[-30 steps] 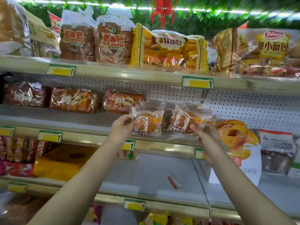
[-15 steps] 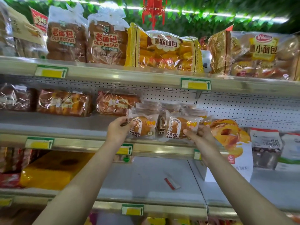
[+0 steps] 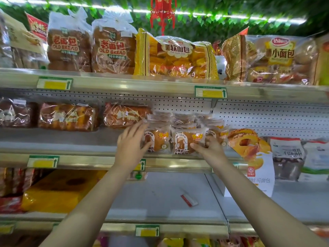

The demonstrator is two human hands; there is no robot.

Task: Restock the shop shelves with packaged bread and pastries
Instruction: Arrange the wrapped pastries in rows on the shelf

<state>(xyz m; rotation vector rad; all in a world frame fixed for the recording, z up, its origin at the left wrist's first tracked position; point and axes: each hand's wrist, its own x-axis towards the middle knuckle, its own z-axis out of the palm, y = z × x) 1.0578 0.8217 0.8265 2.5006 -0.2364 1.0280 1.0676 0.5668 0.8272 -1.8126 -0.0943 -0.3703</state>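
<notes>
Two bun packets stand upright side by side at the front of the middle shelf (image 3: 71,139), edges touching: the left packet (image 3: 157,141) and the right packet (image 3: 185,141). The left hand (image 3: 130,147) is spread flat, fingers straight and apart. Its fingertips rest against the left packet's left edge and grip nothing. The right hand (image 3: 211,149) pinches the right packet at its lower right corner, thumb on the front face and fingers curled behind. Behind the pair, a pile (image 3: 179,120) of similar packets leans toward the perforated back panel (the print on them is too blurred to read). Just left of the pile lies a wrapped loaf (image 3: 124,114), with another loaf (image 3: 67,115) farther left on the same shelf. To the right of the right hand stands a tall bag (image 3: 251,152) printed with orange bread. On the top shelf (image 3: 124,84), two OLD BREAD bags (image 3: 114,49) stand beside a yellow bag (image 3: 176,56). Below, a red-and-white strip (image 3: 189,200) lies on the lower shelf (image 3: 160,193).
</notes>
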